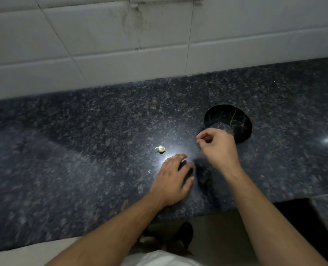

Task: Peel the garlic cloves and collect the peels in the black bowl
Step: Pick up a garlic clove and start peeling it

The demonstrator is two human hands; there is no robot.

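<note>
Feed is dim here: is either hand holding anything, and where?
Left hand holds nothing. Right hand has its fingertips pinched together, but what they hold cannot be told.

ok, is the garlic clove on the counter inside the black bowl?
No, the garlic clove lies on the bare counter, well left of the black bowl and just beyond the left hand.

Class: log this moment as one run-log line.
left hand flat on counter | right hand curled beside black bowl, contents unclear | garlic clove lies untouched
</note>
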